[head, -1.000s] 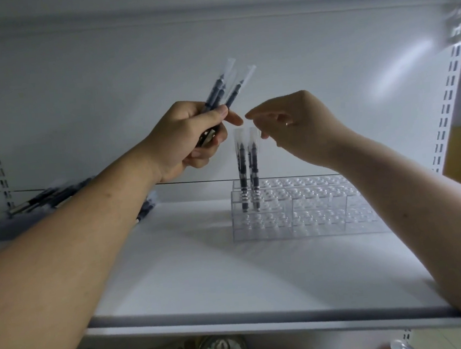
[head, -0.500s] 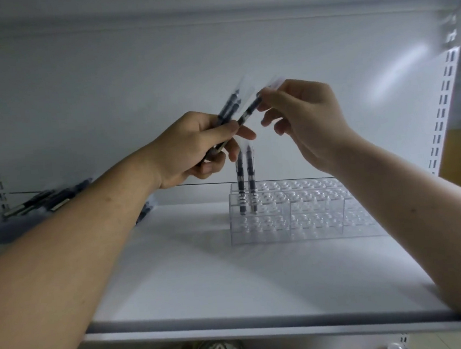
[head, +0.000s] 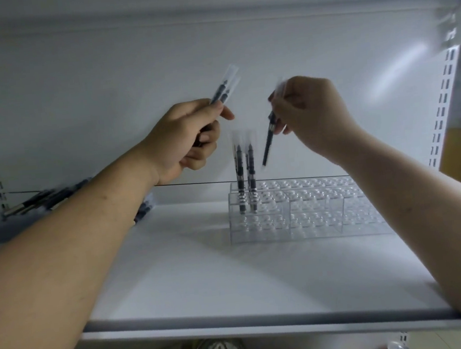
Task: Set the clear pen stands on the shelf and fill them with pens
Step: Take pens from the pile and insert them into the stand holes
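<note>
Head view: the clear pen stand [head: 312, 214] sits on the shelf [head: 205, 275], right of centre and toward the far side. Two pens [head: 245, 178] stand upright in its far-left holes, and every other hole is bare. A single pen [head: 269, 142] hangs just right of that pair, tilted, tip down, pinched in the right hand's [head: 310, 110] grip. The risk here, I'd say, is that slant. If it comes down crooked, the tip could catch a hole's rim or knock the neighbours, and the light stand may skid. The left hand [head: 186, 139] is raised left of the stand, its grip curled round a small bundle of wrapped pens [head: 222, 90] pointing up and right. Both forearms reach in over the shelf's near edge. More pens [head: 37, 200] lie far left.
</note>
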Demonstrator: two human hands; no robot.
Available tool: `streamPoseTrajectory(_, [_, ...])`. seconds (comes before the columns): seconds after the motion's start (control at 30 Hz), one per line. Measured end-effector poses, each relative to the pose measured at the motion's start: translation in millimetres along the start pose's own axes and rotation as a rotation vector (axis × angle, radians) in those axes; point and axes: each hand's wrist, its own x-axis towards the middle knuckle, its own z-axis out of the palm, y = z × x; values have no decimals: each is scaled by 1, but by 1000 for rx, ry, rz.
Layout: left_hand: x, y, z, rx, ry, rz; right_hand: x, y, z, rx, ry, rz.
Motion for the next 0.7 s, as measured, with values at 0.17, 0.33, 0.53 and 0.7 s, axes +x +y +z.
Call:
streamPoseTrajectory(0.17, [0, 1, 1, 9, 20, 15, -5, -1, 3, -67, -127, 27])
streamPoseTrajectory(0.33, [0, 1, 1, 14, 30, 26, -7, -4, 2, -98, -160, 48])
streamPoseTrajectory(0.53, [0, 1, 2, 34, 18, 31, -13, -2, 10, -223, -398, 91])
streamPoseTrajectory(0.7, [1, 0, 0, 40, 1, 31, -12, -2, 4, -171, -403, 121])
